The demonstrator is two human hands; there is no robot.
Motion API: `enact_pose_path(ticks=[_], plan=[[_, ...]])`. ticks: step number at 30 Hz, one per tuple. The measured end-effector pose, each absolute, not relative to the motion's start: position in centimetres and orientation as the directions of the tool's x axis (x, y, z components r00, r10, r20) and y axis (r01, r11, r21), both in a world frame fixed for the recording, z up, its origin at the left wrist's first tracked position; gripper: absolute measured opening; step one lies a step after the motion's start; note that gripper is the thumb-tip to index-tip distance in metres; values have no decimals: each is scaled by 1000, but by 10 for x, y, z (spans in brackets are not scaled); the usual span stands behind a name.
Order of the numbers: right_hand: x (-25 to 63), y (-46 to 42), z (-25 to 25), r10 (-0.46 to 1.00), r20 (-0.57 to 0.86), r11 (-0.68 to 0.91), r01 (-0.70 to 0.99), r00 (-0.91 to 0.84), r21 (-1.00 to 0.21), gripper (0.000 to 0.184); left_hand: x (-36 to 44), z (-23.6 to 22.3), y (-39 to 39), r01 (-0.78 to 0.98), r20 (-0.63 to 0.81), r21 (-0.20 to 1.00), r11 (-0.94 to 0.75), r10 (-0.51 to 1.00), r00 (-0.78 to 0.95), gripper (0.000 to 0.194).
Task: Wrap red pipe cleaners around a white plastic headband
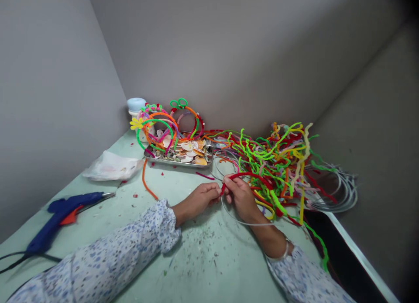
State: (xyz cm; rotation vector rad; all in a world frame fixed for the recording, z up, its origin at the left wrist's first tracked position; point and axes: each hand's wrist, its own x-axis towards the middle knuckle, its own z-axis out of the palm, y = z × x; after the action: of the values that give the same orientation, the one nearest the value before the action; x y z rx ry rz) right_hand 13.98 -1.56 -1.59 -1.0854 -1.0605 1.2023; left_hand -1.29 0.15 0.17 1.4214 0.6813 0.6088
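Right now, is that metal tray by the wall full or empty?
Full: the metal tray holds shells heaped above its rim, beside small pebble-like pieces, with pipe-cleaner hoops over its left part.

I'm counting one glue gun and one plastic bag lying toward the table's left edge, one blue-lidded jar standing at its far left corner, one metal tray and one thick wire coil. One red fuzzy stem is arching; hoops, shells and heaped stems are overlapping beyond counting.
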Motion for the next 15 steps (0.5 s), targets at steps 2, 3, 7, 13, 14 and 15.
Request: enact_pose_path(ticks=[2, 3, 7, 13, 14, 15], plan=[[140, -15, -16, 997, 38, 51, -186, 72, -981, 30, -13, 2, 2, 12, -61, 997, 72, 721, 690, 27], [139, -15, -17, 997, 37, 50, -197, 71, -979, 30, -14, 2, 2, 9, -55, 998, 68, 716, 696, 29], [139, -14, -18, 997, 38, 52, -221, 66, -974, 30, -15, 1, 2, -2, -14, 1000, 23, 705, 709, 33], [137, -14, -18, 996, 36, 53, -218, 81, -975, 31, -15, -3, 3, -5, 13, 1000, -14, 682, 731, 40], [136, -14, -17, 996, 37, 54, -212, 84, -976, 31, -15, -4, 3, -2, 20, 1000, -27, 683, 730, 41], [136, -15, -16, 995, 39, 56, -199, 87, -978, 31, -15, -4, 3, 4, 26, 999, -42, 688, 725, 41]])
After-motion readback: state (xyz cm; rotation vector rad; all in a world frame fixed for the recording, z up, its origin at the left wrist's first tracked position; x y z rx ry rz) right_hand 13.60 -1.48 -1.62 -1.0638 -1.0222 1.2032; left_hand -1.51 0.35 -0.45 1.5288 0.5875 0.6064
